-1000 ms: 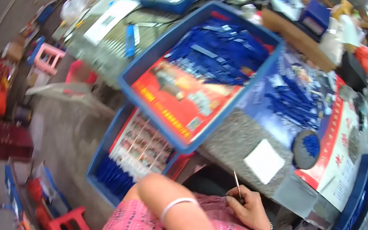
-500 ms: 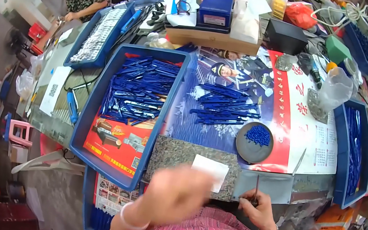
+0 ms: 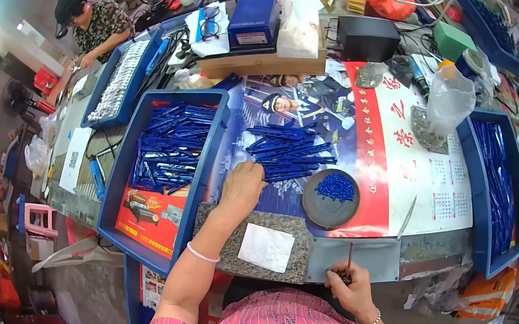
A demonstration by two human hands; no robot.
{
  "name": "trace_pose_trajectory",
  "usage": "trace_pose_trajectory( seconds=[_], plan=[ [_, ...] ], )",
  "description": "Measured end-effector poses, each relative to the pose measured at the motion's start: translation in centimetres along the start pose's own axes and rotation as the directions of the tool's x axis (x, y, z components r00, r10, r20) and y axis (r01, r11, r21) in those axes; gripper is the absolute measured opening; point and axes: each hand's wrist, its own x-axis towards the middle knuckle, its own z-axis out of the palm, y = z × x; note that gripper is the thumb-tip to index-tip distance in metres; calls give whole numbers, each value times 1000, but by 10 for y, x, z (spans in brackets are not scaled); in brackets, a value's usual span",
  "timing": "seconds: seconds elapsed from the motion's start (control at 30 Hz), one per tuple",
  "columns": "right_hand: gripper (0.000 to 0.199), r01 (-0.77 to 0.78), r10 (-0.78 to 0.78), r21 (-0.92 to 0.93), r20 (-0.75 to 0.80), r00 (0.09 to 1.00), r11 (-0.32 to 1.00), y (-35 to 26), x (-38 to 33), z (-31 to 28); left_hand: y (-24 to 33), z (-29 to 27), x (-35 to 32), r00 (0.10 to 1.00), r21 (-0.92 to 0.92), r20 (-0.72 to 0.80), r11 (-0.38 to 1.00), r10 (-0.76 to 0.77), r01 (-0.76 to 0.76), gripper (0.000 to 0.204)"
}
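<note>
Left hand (image 3: 242,186) is reaching, fingers curled, onto the loose pile of blue pen barrels (image 3: 289,150); right hand (image 3: 352,286) is pinching a thin refill (image 3: 349,258); left tray (image 3: 169,147) looks part-filled, with much of the pile apparently left

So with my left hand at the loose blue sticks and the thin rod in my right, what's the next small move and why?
Probably close the left hand on one stick from the loose pile of blue sticks: its fingers lie at the pile's near edge, while the right hand pinches the thin rod upright at the table edge.
</note>
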Motion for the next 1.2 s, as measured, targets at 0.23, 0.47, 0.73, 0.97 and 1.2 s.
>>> trace_pose_trajectory(
  seconds=[0.23,0.47,0.73,0.97,1.2],
  plan=[
    [11,47,-47,-52,4,999,998,3,1,-1,12,-3,-6,977,260,119,944,176,-201,8],
    [12,90,-92,-71,-22,996,993,-1,0,6,18,-19,-13,958,127,105,952,266,-278,12],
    [23,-21,12,306,30,999,952,-63,14,30,54,-85,-80,998,-515,27,855,-55,61,18],
    [21,-128,-40,574,272,961,809,-75,28,38,79,-84,-140,869,-843,490,214,-72,494,19],
    [12,-139,47,463,206,978,875,-66,25,50,95,-66,-140,983,-658,175,749,52,78,28]
  ],
)
